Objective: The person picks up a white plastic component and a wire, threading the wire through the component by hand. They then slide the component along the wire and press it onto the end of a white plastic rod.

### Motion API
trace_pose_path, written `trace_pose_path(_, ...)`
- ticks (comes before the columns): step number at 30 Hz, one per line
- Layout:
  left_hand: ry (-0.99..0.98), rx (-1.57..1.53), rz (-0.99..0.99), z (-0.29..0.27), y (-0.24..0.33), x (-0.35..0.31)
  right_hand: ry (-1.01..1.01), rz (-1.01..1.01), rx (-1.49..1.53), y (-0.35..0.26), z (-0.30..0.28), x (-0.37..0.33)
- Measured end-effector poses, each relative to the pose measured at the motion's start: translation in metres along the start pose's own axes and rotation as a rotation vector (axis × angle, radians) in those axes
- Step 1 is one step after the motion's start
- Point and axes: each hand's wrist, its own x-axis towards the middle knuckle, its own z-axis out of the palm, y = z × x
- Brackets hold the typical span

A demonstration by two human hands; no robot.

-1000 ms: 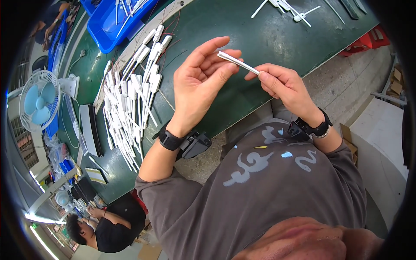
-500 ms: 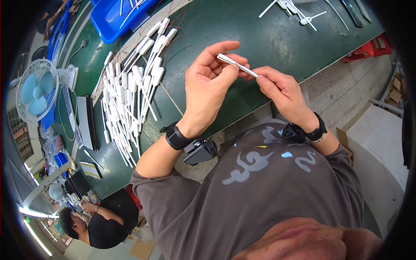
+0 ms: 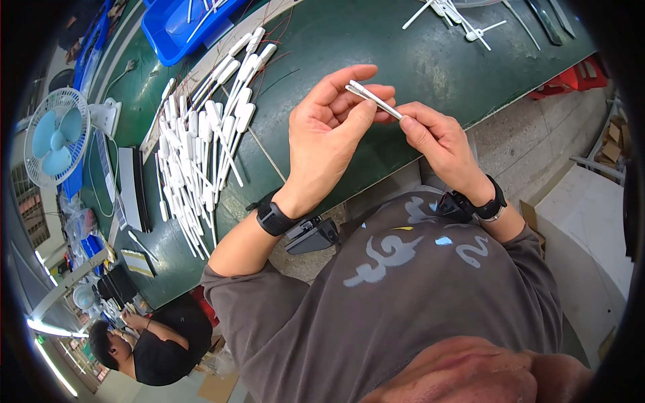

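Observation:
Above the near edge of the green bench, both hands hold one slim white plastic stick [image 3: 378, 101]. My left hand [image 3: 321, 138] pinches it near its upper end between thumb and fingers, the index finger raised apart. That end looks split into two narrow parts. The lower end is gripped by my right hand [image 3: 440, 142], with thumb and curled fingers closed round it. A large heap of white paddle-ended sticks [image 3: 201, 144] lies on the bench left of my left hand. Thin dark red wires trail from some at the far side.
A blue plastic tray [image 3: 156, 41] with white sticks stands at the far left. More white parts [image 3: 463, 23] lie at the far right, near dark tools [image 3: 545, 23]. On the left are a fan [image 3: 57, 138] and a dark angled panel [image 3: 133, 188]. Another person [image 3: 161, 346] sits at lower left.
The white stick has turned a little and shifted slightly right, so its split end shows more plainly. My left hand has moved slightly with it; my right hand keeps its grip.

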Motion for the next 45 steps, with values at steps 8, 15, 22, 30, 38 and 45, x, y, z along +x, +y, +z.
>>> trace_pose_path(8,-0.026,0.064,0.100,0.004,-0.003,-0.001,-0.074,0.100,0.159,0.000,-0.007,0.002)
trace_pose_path(15,-0.088,0.075,0.108,0.001,-0.003,0.001,-0.202,0.167,0.357,0.004,-0.017,0.006)
trace_pose_path(22,-0.045,0.115,0.099,0.002,0.001,-0.001,-0.078,0.034,0.061,0.001,-0.009,0.004)
trace_pose_path(30,-0.111,0.175,0.094,-0.004,0.004,0.004,-0.062,-0.037,-0.068,-0.014,-0.008,0.013)
trace_pose_path(38,-0.023,0.080,-0.009,0.000,0.003,0.002,-0.009,-0.018,-0.031,-0.015,-0.003,0.015)
trace_pose_path(45,0.017,0.059,-0.055,0.001,0.002,0.000,0.052,-0.111,-0.118,-0.010,0.004,0.015)
